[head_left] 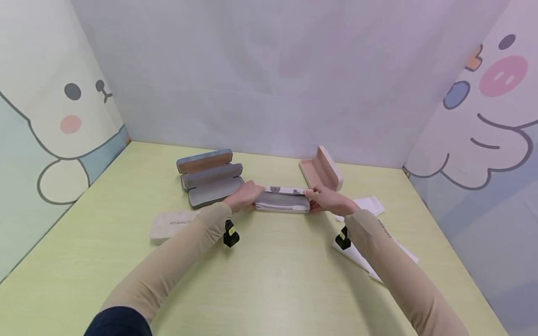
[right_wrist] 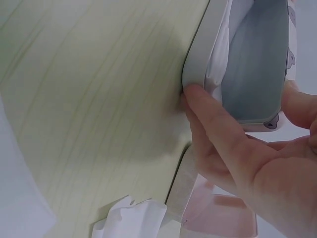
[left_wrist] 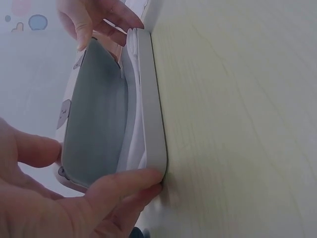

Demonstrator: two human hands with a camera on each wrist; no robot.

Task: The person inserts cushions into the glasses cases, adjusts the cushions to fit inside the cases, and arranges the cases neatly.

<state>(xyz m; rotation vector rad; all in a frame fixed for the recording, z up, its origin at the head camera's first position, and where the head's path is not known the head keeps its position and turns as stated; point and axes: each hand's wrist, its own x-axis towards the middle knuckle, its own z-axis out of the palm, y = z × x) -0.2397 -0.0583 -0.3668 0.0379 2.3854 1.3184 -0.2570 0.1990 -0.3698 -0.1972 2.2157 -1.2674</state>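
Between both hands stands a partly open glasses case (head_left: 290, 190), pale outside with small grey animal prints on its lid and grey-green lining within. A folded white cloth (left_wrist: 136, 134) lies inside along the front wall. My left hand (head_left: 245, 195) grips the left end, with the thumb at the lid's edge and fingers against the base. At the opposite end my right hand (head_left: 329, 199) holds it likewise, thumb on the lid (right_wrist: 291, 54) and fingers at the base's corner (right_wrist: 193, 74). The base rests on the table.
Behind on the left sit nested open cases (head_left: 214, 189), blue-grey outside. A closed pale case (head_left: 161, 228) with lettering lies near the left forearm. An open pink case (head_left: 329, 170) stands back right. White cloths (head_left: 370, 205) lie around the right forearm on the table (head_left: 269, 280).
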